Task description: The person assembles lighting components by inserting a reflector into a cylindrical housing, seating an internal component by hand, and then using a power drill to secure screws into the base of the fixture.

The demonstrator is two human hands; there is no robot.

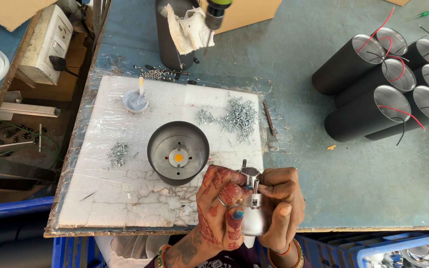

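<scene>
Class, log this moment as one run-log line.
left hand: holds silver reflector | right hand: holds it too | black can: upright on foam sheet

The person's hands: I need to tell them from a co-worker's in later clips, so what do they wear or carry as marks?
The left hand bears reddish-brown henna patterns down to the wrist, a ring on one finger, blue polish on the thumbnail and bangles at the wrist. The right hand has an orange and gold bangle at the wrist. No sleeves reach the wrists.

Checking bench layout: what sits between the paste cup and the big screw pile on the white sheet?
Head view: the stretch between the paste cup and the screw pile is bare white sheet; the open dark can sits nearer, below that line.
</scene>
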